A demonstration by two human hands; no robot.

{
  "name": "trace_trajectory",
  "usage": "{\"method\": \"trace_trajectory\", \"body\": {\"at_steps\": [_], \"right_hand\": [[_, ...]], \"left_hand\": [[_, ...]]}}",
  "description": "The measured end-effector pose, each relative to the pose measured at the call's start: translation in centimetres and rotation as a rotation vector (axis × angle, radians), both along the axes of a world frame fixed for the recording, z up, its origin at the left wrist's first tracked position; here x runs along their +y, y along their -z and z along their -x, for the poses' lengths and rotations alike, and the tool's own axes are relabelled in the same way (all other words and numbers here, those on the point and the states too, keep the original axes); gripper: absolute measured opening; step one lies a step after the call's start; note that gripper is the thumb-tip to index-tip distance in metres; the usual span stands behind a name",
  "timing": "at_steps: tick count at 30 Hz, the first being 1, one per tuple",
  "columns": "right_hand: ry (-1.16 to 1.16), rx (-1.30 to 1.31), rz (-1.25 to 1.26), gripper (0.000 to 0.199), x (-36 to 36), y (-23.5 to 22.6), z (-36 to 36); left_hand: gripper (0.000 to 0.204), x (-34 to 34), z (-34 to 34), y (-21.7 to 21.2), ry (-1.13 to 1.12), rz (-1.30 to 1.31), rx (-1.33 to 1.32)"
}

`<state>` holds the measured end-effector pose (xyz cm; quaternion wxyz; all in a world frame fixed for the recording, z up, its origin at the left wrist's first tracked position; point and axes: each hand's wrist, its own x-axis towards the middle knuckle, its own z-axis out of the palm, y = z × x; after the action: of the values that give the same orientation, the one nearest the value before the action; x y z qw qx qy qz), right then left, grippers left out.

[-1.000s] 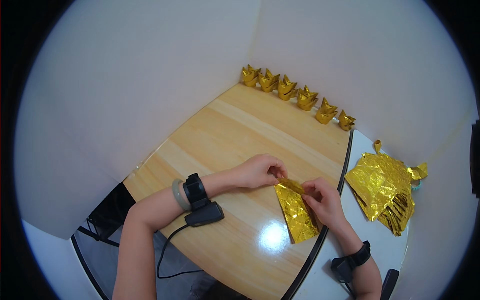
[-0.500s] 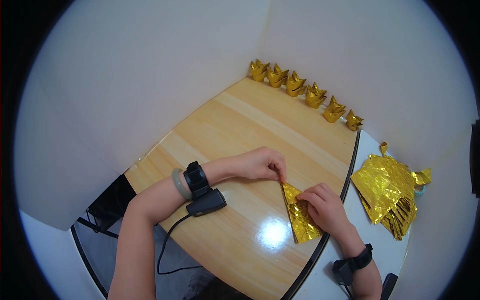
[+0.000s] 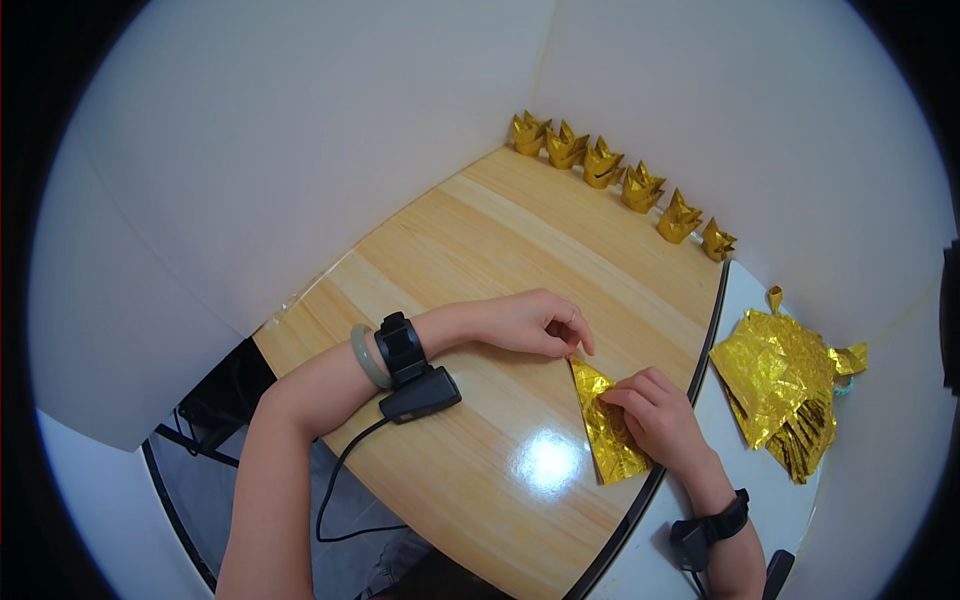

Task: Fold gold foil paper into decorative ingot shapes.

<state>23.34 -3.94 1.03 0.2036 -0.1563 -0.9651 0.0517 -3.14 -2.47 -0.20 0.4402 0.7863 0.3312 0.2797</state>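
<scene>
A folded gold foil paper (image 3: 607, 440), long and narrowing to a point at its far end, lies on the wooden table near its right edge. At that far tip is my left hand (image 3: 535, 322), its fingers curled and the thumb and forefinger close about the point. My right hand (image 3: 658, 418) rests over the paper's right side, thumb and fingers bent together on the foil. Part of the paper is hidden under the right fingers.
Several finished gold foil shapes (image 3: 641, 187) with pointed tips stand in a row along the back wall. On the white surface (image 3: 715, 440) to the right lies a fanned stack of gold foil sheets (image 3: 765, 375). A black device (image 3: 420, 395) with a cable hangs at my left wrist.
The left forefinger has lifted and stretched out a little over the paper's tip. The flap at the far end now lies flatter. The right hand stays on the paper; the view has shifted slightly.
</scene>
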Motion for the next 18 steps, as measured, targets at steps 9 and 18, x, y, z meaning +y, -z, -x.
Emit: {"method": "trace_trajectory", "body": {"at_steps": [9, 18], "right_hand": [[-0.014, -0.007, -0.012, 0.026, -0.1, -0.1, 0.0], [-0.071, -0.017, 0.0, 0.025, -0.1, -0.4, 0.2]], "left_hand": [[0.019, 0.2, -1.3, 0.0, -0.031, -0.339, 0.166], [0.021, 0.4, -1.2, 0.6, 0.13, -0.431, 0.145]]}}
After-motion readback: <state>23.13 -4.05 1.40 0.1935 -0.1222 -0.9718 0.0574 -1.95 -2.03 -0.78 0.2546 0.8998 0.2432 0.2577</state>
